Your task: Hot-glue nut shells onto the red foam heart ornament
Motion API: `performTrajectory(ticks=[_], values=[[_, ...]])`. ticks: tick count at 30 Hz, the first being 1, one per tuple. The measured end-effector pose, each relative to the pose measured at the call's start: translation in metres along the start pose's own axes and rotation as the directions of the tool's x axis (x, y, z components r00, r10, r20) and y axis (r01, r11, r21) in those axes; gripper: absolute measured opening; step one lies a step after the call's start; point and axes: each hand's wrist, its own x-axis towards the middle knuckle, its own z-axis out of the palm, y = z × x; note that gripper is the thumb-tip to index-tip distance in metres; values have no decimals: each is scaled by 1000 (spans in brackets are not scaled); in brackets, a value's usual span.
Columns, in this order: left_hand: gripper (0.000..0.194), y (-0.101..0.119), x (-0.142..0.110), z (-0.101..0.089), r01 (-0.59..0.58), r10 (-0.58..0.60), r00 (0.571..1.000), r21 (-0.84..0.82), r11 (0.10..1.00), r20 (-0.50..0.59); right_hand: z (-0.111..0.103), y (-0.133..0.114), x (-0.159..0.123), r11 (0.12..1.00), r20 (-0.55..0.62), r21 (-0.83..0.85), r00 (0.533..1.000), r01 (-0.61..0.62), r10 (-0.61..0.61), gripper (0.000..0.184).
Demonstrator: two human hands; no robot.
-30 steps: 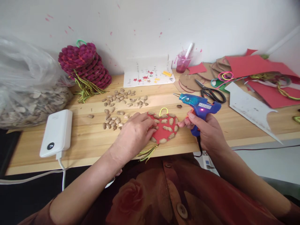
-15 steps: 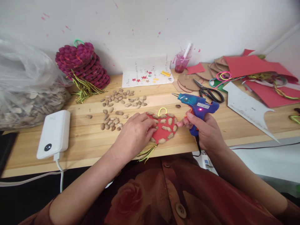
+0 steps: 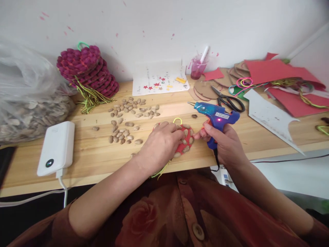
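A heart-like red piece (image 3: 183,148) with peanuts stuck on it lies near the table's front edge. It has a yellow-green loop (image 3: 177,120) on top and a green tassel (image 3: 159,171) below. My left hand (image 3: 163,144) covers its left and middle, fingers curled down and closed among the peanuts; what they pinch is hidden. My right hand (image 3: 226,140) grips a blue hot glue gun (image 3: 217,116) by its handle, a red light lit. The gun's nozzle points left above the table. My right fingertips reach the red piece's right edge.
Loose peanuts (image 3: 123,132) lie left of the hands, beside a white power bank (image 3: 57,147) and a plastic bag of peanuts (image 3: 33,113). Purple peanut-covered hearts (image 3: 89,68) lean on the wall. Scissors (image 3: 228,101), red card (image 3: 277,72) and a paper sheet (image 3: 140,85) are farther back.
My left hand has shifted right across the red piece, covering more of its middle. My right hand and the glue gun stay nearly still. The view has turned slightly.
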Motion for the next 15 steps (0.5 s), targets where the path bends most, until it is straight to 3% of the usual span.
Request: performTrajectory(ticks=[15], values=[[14,-3,-6,-3,-32,32,999,22,999,32,-2,1,0,1000,-13,-27,1000,-6,5,18]])
